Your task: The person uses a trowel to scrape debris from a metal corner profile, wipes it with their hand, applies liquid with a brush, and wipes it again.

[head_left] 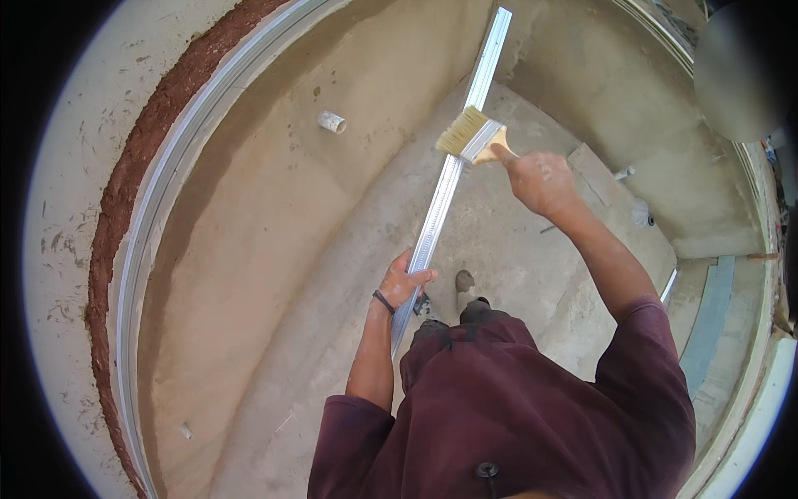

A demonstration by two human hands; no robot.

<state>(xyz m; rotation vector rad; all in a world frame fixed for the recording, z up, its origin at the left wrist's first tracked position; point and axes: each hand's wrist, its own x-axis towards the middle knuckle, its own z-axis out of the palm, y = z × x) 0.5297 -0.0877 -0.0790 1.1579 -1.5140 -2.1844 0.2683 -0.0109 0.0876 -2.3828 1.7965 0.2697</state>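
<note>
Beige plaster wall [258, 224] out to the left of everything, with a white pipe stub [332, 123] poking from it, beyond the left fingers and a bit left of them. Next over is the left hand [402, 281], closed round a long silver bar [435, 208] near its close end, thumb across the top; the other fingers are mostly tucked out of sight. From that grip the bar slants away from the body, leaning a little right. Pale-bristled brush [472, 137] sits across it, beyond and right of the left fingers, bristles pointing left, so brush and bar cross at roughly a right angle. Can't honestly tell whether the bristles touch metal or hover just over it, and they hide that stretch anyway. Right hand [542, 179] is the nearer one to that crossing, gripping the wooden handle, which lies just left of its fingers and is partly covered by them. Further right of those fingers there's some clear plasticky thing [642, 213], too small to make out.
</note>
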